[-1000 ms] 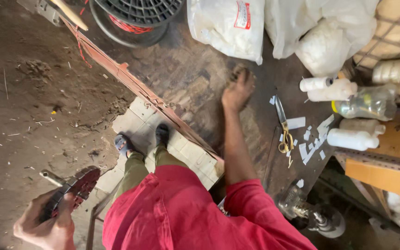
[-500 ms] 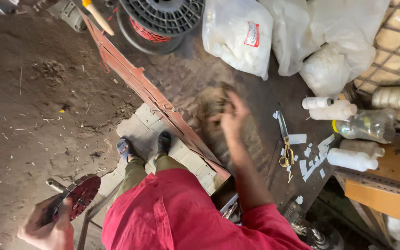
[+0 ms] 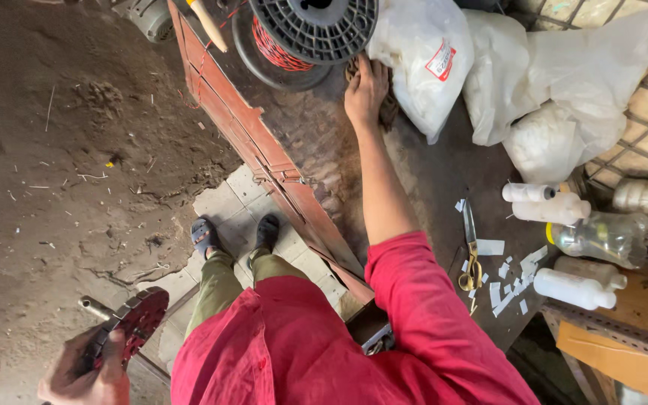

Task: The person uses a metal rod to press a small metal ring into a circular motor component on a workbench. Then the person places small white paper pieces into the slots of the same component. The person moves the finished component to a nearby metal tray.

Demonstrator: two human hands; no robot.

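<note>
Plastic bags [image 3: 421, 56], white and crumpled, are heaped at the far end of the dark workbench [image 3: 429, 172]; one bears a small rectangular label in red and white on its side. Beside them a black spool [image 3: 313, 26] wound with red wire is stood. White bottles [image 3: 545, 202] and a clear bottle [image 3: 598, 238] with a yellow cap are laid on their sides at the bench's right edge, near yellow-handled scissors [image 3: 470, 255] and white paper scraps.

A brown rag [image 3: 385, 105] is pressed to the bench just beside the labelled bag by the right hand [image 3: 365, 90], whose fingers are spread flat over it. A red toothed disc [image 3: 133, 326] is gripped in the closed left hand [image 3: 88, 379] low at the person's side; its face is seen tilted, with a metal stub pointing up and to the left, away from the body.
</note>
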